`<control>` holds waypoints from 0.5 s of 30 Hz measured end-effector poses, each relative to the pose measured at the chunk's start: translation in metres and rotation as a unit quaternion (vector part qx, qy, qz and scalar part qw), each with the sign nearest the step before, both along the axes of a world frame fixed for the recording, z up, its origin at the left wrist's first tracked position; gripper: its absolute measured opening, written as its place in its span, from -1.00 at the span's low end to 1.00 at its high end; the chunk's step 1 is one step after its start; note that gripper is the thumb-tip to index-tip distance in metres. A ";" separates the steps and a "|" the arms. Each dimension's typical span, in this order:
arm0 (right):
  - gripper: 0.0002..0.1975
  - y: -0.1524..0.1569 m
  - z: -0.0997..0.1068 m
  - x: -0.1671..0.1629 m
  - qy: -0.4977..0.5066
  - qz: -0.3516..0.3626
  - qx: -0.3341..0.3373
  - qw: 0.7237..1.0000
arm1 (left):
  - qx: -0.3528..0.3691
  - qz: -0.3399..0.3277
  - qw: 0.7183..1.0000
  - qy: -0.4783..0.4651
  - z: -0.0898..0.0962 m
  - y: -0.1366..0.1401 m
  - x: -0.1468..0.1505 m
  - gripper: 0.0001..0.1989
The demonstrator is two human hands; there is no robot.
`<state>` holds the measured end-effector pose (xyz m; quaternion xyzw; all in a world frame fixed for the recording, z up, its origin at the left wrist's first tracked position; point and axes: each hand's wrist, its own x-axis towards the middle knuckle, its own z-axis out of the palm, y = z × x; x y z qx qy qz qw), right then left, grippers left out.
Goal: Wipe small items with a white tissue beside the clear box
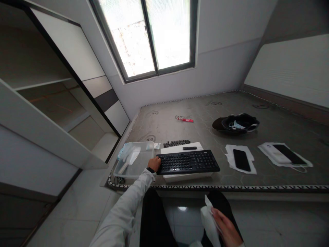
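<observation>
A black keyboard (189, 162) lies tilted slightly on a white box (189, 176) near the bed's front edge. My left hand (154, 164) is closed on the keyboard's left end. Over my right knee, my right hand (224, 224) grips a crumpled white tissue (208, 218), which hangs down from the fingers. Behind the keyboard sit a group of loose black keycaps (177, 143) and a small dark stick-like tool (189, 148) on a white surface. Left of my left hand stands a clear plastic bin (140, 168) with wipes and packaging inside.
A dark cap (235, 124) rests upside down on the mattress (161, 125). At the right, a black phone (241, 160) and a second phone (289, 154) beside a white device lie on white sheets. A red item (185, 120) lies farther back. An open wardrobe (64, 89) stands left.
</observation>
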<state>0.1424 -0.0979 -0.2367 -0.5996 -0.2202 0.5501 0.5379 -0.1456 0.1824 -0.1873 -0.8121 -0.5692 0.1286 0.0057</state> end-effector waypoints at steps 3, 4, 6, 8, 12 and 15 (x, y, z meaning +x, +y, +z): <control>-0.49 0.000 0.004 -0.001 0.034 0.003 -0.023 0.999 | -0.002 0.005 1.000 0.002 0.000 0.000 0.001 -0.76; -0.48 0.001 0.007 -0.001 0.039 0.001 -0.023 0.999 | -0.003 0.006 1.000 0.003 0.000 0.001 0.001 -0.76; -0.47 0.002 0.011 0.000 0.045 0.006 -0.026 0.999 | -0.004 0.008 1.000 0.004 -0.001 0.001 0.001 -0.76; -0.46 0.003 0.013 0.001 0.049 0.017 -0.034 0.998 | -0.006 0.010 1.000 0.005 -0.001 0.002 0.002 -0.76; -0.45 0.005 0.012 0.003 0.051 0.025 -0.040 0.998 | -0.008 0.011 1.000 0.004 -0.002 0.002 0.003 -0.76; -0.45 0.005 0.012 0.004 0.048 0.032 -0.032 0.998 | -0.006 0.004 1.000 0.001 -0.001 0.001 0.002 -0.76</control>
